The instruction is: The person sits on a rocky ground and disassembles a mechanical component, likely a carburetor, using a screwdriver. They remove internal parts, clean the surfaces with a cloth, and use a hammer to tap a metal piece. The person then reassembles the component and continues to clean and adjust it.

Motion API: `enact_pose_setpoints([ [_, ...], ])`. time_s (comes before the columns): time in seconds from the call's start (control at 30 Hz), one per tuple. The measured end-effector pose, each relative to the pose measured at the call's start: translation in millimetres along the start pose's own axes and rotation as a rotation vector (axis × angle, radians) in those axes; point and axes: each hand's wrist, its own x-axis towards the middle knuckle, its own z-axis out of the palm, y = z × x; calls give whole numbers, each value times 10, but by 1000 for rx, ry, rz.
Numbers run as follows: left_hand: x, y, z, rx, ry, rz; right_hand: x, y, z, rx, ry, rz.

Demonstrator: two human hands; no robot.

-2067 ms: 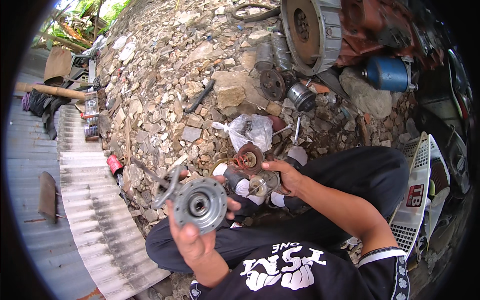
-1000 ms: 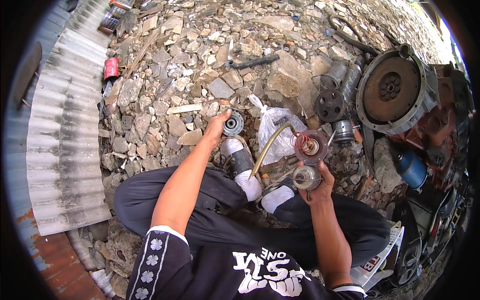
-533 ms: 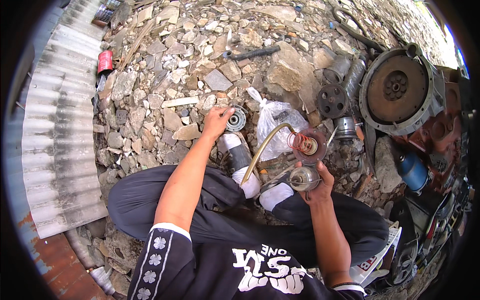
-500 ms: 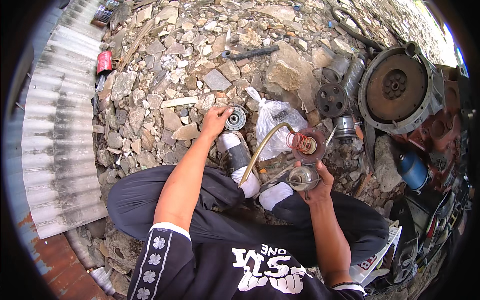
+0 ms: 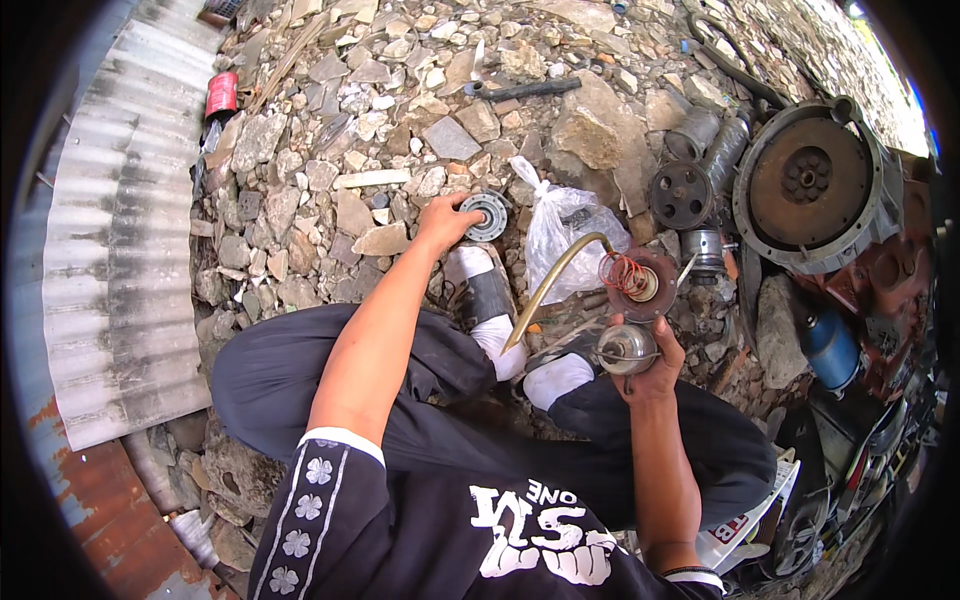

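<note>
Broken stone (image 5: 290, 205) covers the ground, with pale corrugated sheeting (image 5: 130, 230) down the left of the frame and a large rusty round housing (image 5: 775, 200) at upper right. Near the centre, the grip of the left hand (image 5: 443, 222) pinches the left rim of a grey metal disc (image 5: 488, 228); right of centre, the right hand (image 5: 655, 374) has its grip closed around a clear rounded bowl (image 5: 624, 345). Just above that bowl is a reddish-brown flanged part (image 5: 661, 287) with a red wire coil (image 5: 622, 275), near a curved brass-coloured tube (image 5: 549, 277) and a knotted clear plastic bag (image 5: 572, 225).
</note>
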Motion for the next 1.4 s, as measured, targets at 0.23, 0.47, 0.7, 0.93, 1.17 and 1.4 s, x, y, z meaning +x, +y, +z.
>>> enact_pose_setpoints([
  [0.23, 72, -39, -53, -43, -82, -20, 39, -8, -80, -38, -92, 17],
  [0.47, 136, -109, -56, -103, -129, -9, 46, 25, -8, -46, -29, 5],
  [0.7, 33, -49, -77, -20, -66, 14, 45, 43, -2, -75, 12, -2],
  [0.93, -49, 218, -103, 149, 45, 0, 63, 71, -9, -74, 28, 20],
  [1.17, -720, 2104, -848, -264, -262, 513, 79, 57, 136, -184, -111, -38],
  [1.4, -1672, 2552, -499, 239, -501, 861, 75, 57, 156, -251, -117, -86],
])
